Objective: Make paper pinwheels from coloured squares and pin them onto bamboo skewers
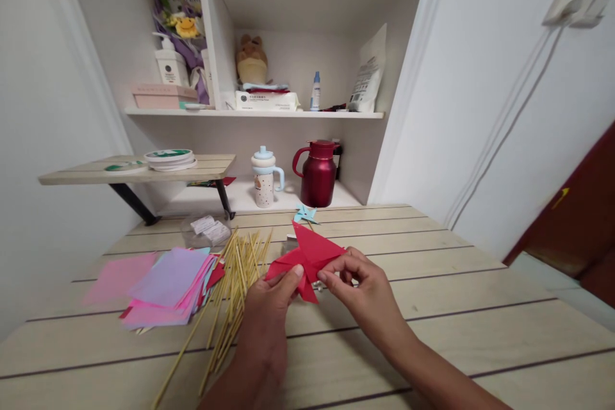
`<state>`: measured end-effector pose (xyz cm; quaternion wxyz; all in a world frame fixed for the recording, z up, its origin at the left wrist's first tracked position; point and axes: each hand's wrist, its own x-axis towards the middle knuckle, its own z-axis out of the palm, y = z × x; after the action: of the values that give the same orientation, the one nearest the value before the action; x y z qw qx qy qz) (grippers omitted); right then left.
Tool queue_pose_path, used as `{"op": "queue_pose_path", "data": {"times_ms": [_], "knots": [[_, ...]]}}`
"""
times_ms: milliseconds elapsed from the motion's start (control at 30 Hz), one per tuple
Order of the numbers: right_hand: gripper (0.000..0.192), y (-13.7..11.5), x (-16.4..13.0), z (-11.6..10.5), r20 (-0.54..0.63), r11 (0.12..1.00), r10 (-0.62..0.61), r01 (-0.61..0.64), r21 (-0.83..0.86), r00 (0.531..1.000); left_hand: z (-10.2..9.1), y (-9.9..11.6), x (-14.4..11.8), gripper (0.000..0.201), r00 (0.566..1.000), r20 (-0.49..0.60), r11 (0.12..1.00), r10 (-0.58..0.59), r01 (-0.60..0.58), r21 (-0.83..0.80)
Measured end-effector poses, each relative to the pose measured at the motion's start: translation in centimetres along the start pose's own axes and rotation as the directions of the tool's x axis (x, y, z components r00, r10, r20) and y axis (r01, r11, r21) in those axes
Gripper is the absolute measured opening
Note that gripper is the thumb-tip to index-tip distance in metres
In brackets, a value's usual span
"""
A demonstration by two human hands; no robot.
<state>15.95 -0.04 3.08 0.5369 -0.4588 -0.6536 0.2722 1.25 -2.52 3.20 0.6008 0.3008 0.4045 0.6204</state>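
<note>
The left hand and the right hand both pinch the folded red paper pinwheel with thumb and fingertips, just above the pale wooden tabletop. I think the grip should be light and near the centre, so the folds keep their shape. The loose bamboo sticks lie just beside the left hand.

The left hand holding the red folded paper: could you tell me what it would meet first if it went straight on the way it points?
Probably the small blue pinwheel, then the red jug; depth is unclear.
</note>
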Motion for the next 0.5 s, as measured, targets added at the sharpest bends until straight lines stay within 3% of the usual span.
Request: {"op": "queue_pose_path", "data": {"times_ms": [500], "knots": [[0.018,-0.11,-0.06,0.07,-0.025,1.000,0.002,-0.003,-0.004,1.000,0.05,-0.43,0.45,0.030,1.000,-0.019,1.000,-0.002,0.003,0.010]]}}
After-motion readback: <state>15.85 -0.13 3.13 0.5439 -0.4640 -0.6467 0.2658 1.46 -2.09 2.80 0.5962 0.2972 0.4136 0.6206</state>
